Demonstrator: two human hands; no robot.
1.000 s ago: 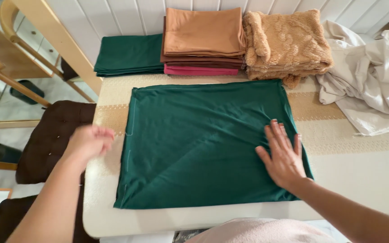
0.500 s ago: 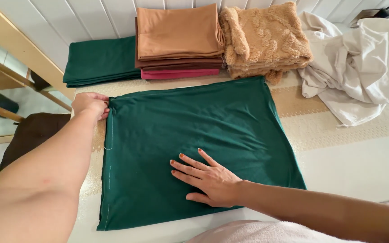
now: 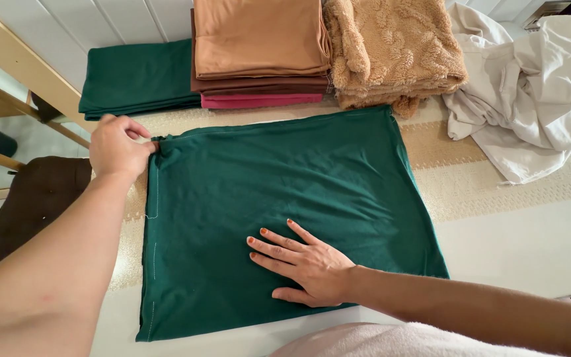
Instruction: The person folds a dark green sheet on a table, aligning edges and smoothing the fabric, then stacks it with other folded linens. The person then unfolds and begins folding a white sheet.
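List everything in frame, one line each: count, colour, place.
spread cloth: 1, dark green, flat at table centre
folded cloth: 1, dark green, far left by wall
folded stack: several, tan over brown over pink, far centre
fleece blanket: 1, tan, folded, right of stack
crumpled sheet: 1, off-white, far right
table: 1, white with beige woven runner
chair cushion: 1, dark brown, left of table
left hand: pinching spread cloth's far left corner
right hand: flat, palm down on spread cloth's near part
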